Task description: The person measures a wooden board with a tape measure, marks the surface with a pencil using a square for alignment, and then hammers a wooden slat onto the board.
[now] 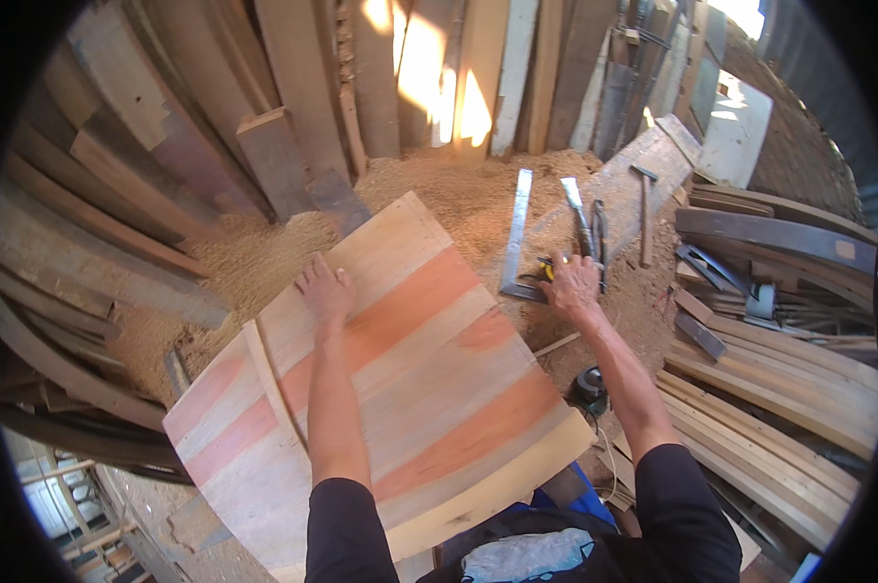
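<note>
Single head-worn fisheye view: left camera of the pair looked steeply down, close over the wooden panel (429,355), facing forward toward upright boards (303,83) beyond.

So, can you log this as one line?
left hand: flat on striped wood panel | right hand: at yellow-and-black tool, likely tape measure | nearby: carpenter's square
</note>
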The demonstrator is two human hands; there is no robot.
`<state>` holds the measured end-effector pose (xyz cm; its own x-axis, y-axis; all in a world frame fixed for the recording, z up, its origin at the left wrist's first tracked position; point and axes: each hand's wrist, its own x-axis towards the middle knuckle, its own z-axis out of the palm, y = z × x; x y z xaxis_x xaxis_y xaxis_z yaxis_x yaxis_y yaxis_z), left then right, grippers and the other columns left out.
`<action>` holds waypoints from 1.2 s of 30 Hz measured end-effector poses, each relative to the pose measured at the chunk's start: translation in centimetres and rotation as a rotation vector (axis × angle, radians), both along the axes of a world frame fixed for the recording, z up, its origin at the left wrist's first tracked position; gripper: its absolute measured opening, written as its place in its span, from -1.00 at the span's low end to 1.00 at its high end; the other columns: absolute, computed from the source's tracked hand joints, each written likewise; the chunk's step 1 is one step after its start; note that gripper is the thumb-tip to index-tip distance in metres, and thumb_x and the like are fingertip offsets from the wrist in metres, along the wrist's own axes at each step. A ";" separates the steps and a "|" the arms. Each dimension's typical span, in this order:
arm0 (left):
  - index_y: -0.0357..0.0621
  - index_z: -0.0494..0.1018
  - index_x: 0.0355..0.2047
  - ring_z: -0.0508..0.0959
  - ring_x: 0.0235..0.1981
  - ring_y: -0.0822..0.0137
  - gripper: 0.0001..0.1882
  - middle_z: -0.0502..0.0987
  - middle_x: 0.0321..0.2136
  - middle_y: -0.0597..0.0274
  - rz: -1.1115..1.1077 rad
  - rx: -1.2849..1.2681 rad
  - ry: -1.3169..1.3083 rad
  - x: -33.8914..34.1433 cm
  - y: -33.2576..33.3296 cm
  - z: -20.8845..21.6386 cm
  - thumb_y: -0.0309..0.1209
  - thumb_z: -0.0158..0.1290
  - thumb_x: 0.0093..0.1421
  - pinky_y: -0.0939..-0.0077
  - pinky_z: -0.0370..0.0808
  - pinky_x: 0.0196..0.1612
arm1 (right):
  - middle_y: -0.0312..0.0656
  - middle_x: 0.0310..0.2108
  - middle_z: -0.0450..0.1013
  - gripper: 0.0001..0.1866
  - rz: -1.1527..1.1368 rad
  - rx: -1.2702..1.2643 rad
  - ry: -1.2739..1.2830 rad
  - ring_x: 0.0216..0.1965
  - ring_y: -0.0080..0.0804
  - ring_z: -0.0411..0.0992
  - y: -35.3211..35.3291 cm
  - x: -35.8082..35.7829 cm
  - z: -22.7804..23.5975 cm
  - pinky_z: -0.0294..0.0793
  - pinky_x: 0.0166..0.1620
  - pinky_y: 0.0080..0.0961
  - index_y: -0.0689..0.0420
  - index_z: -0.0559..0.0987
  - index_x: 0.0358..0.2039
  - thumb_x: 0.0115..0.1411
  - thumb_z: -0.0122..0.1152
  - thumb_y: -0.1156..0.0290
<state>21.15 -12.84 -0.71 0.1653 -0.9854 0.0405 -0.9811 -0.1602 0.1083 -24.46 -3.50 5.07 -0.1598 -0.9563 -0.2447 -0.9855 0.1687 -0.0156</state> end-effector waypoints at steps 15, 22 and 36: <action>-0.09 0.40 0.23 0.28 0.35 -0.14 -0.46 0.47 0.19 -0.12 0.014 0.033 0.040 -1.8 3.0 1.8 -0.07 0.05 0.35 -0.34 0.15 0.28 | -0.23 -0.06 0.55 -0.41 -0.483 -0.093 -1.892 -0.10 -0.51 0.47 5.9 -8.4 4.5 0.45 -0.06 -0.45 0.15 0.49 0.20 0.27 0.36 0.12; -0.18 0.41 0.29 0.55 0.10 0.14 -0.42 0.57 0.07 0.05 -0.021 0.214 0.884 -14.3 9.2 6.5 -0.22 0.20 0.33 0.16 0.44 0.24 | -0.16 0.04 0.55 -0.35 -0.557 0.229 -2.243 -0.10 -0.44 0.49 5.7 -6.0 3.0 0.48 -0.06 -0.44 0.11 0.37 0.34 0.36 0.27 0.08; -0.14 0.48 -0.15 0.58 -0.14 0.48 -0.81 0.59 -0.13 0.25 0.065 0.296 1.711 -18.0 14.2 5.3 -0.59 0.24 0.28 0.49 0.61 -0.01 | 0.07 -0.19 0.55 -0.47 0.427 0.086 -0.804 -0.07 0.17 0.51 1.3 7.4 6.2 0.43 0.00 0.07 0.18 0.49 0.00 0.20 0.30 0.03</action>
